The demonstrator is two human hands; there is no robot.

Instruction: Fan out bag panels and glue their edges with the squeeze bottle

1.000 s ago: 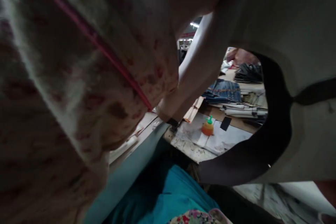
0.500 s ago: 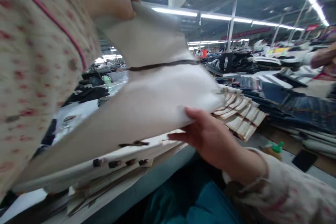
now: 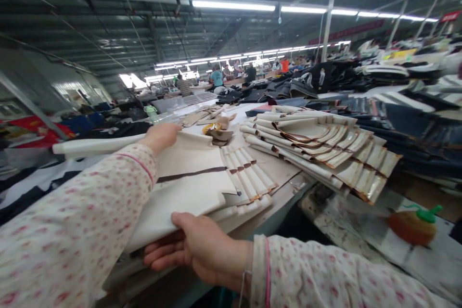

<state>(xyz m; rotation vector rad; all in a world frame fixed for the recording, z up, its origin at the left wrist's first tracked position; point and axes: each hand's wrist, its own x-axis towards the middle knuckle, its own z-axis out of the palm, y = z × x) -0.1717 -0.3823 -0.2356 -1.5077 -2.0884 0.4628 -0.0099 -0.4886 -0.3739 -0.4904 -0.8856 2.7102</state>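
Observation:
A cream fabric panel (image 3: 187, 187) with a dark brown strip across it is spread between my two hands. My left hand (image 3: 162, 138) is closed on its far edge, with the fingertips partly hidden. At the near edge, my right hand (image 3: 202, 248) pinches the cloth, thumb on top and fingers underneath. Beneath the panel lies a stack of similar cream pieces (image 3: 250, 175), their layered ends with brown edging showing at the right.
Another stack of folded cream pieces (image 3: 310, 142) stands at the right. Beyond are a yellow tape roll (image 3: 211, 128), fabric scraps (image 3: 197, 118) and denim piles (image 3: 426, 154). An orange-brown bottle with a green cap (image 3: 413, 226) sits at lower right. People work far back.
The panel has come down from its raised, tilted position onto the stack. My left hand has lowered and moved forward; my right hand has shifted left and down along the near edge.

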